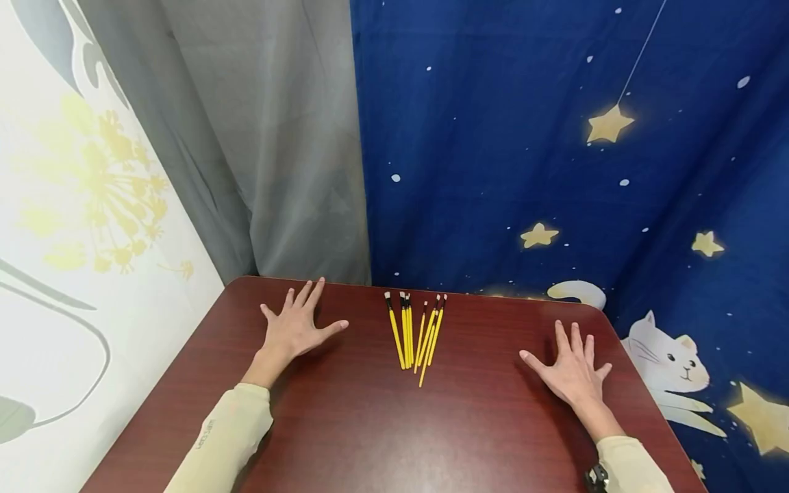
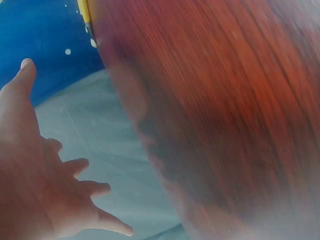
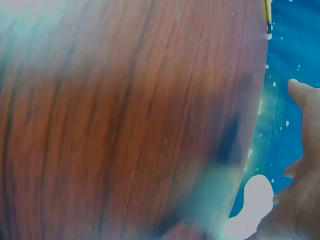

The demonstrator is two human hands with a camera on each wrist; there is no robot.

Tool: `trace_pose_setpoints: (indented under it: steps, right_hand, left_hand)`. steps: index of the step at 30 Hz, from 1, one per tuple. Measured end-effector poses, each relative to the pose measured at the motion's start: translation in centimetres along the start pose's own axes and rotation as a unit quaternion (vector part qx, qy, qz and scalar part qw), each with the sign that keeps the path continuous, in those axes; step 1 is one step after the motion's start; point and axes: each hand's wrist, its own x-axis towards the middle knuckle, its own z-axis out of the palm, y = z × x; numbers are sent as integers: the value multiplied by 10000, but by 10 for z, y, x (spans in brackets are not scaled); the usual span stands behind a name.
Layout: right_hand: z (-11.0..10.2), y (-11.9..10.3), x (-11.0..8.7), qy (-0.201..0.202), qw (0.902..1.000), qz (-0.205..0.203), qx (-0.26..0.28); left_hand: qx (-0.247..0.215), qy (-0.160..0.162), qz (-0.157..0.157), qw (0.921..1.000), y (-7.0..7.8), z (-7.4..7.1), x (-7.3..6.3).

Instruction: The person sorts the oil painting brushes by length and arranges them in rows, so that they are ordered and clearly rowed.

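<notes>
Several brushes (image 1: 408,335) on red-brown table (image 1: 394,431) | grey curtain (image 1: 296,144) | starry blue curtain (image 1: 481,157)

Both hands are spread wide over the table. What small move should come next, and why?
Probably bring the left hand inward toward the yellow-handled brushes: its fingers are spread and hold nothing, and in the head view it looks closer to them than the right hand does.

There's a kinda shiny reddish-brown tabletop (image 1: 382,438) with a grey curtain (image 1: 302,157) and a starry blue curtain (image 1: 468,150) just behind it, a white flower-print panel (image 1: 55,342) off its left side, plus a printed cat (image 1: 668,352) past its right edge.
</notes>
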Motion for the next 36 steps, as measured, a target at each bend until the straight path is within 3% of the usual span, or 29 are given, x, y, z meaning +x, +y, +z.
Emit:
trace_pose_setpoints:
  steps: [6,16,24,36]
  right_hand:
    - [4,-6,0,35,9999,-106,115]
    - [9,-22,-1,-10,9972,-615,424]
    - [19,-38,3,-66,9965,-714,434]
    - [28,-64,8,-58,9919,-1202,400]
  left_hand:
    - [-47,-16,99,9999,14,2,1]
    - [-74,-10,168,9998,33,0,3]
    - [-128,-76,317,9994,52,10,3]
    - [-319,-323,478,9978,82,18,9]
